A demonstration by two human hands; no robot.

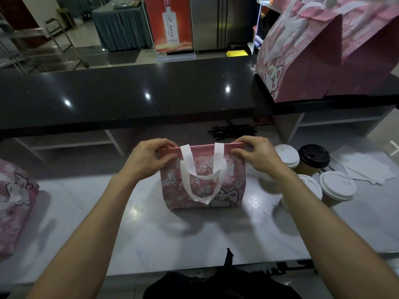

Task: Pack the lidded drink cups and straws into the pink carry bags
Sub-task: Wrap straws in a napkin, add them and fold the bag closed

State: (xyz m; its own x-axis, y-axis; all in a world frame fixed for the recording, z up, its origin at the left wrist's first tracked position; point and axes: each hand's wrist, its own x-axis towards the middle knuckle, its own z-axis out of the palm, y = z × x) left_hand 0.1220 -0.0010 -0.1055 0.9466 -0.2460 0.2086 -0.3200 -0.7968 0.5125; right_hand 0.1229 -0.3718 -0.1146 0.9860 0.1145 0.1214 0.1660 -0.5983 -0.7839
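Both hands are up at the top of the pink carry bag (203, 182), which stands upright in the middle of the pale worktop (194, 240). The left hand (151, 157) pinches the bag's top edge at its left corner, fingers curled over the rim with the thumb on the near face. The right hand (257, 154) does the same at the right corner, fingertips clamped on the folded top strip. So the bag hangs straight below the two grips, its top edge stretched flat between them and pressed together along the line. The white handles (201, 175) flop down over the near face, looping above the cartoon cat print.

Off to the right, just beside the bag and the right forearm, sit the lidded cups: three with white lids (338, 186) and one with a black lid (314, 155). A bundle of dark straws (232, 132) lies behind the bag, under the overhang of the black counter (129, 93). Two more pink bags (319, 52) stand up on that counter at far right, and another (15, 203) lies at the left edge of the worktop.
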